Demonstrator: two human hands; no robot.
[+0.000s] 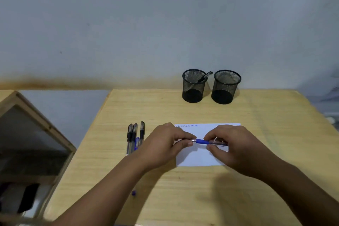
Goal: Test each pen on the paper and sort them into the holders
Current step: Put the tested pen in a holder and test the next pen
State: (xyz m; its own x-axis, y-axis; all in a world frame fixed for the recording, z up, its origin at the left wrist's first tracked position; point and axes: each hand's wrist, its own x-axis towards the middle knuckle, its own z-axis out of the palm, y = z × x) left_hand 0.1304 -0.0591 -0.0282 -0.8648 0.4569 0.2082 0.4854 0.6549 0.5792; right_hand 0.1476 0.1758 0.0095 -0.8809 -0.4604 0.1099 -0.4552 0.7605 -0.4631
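Observation:
A blue-grip pen [202, 141] lies level above the white paper [197, 158], held at both ends. My left hand [163, 145] pinches its tip end, where the cap may sit; my right hand [236, 147] grips its barrel. Blue scribbles mark the paper's top left corner. Three capped black pens [134, 135] lie side by side left of my left hand, with a blue pen partly hidden among them. Two black mesh holders stand at the table's far edge: the left holder [193, 86] has one black pen leaning in it, while the right holder [225, 87] looks empty.
A small blue pen end [134, 193] shows under my left forearm. The wooden table [256, 180] ends at a grey wall behind the holders. A wooden-framed glass panel [34, 134] leans off the table's left side.

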